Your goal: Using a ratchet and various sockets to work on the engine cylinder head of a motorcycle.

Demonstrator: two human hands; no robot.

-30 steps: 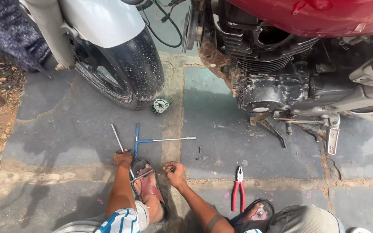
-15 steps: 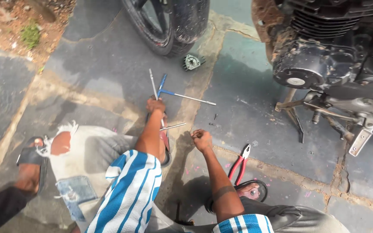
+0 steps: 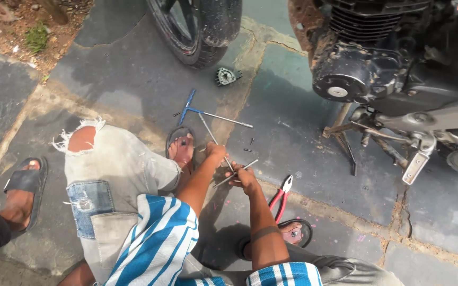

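My left hand is closed around the thin shaft of a silver T-handle wrench whose tip points away towards the tyre. Just behind it, my right hand grips that wrench's crossbar, which sticks out on both sides of the fingers. Both hands are low over the stone paving, beside my sandalled foot. A second T-handle wrench with a blue grip lies flat on the ground just beyond the hands. Red-handled pliers lie to the right of my right hand.
A motorcycle engine and its footrest stand at the right, a black tyre at the top. A small metal part and loose screws lie on the paving. Another person's sandalled foot is at the left.
My left hand has drawn back from the blue-handled wrench towards my body. Both hands now hold the silver wrench off the ground. The view has tilted closer over my knees.
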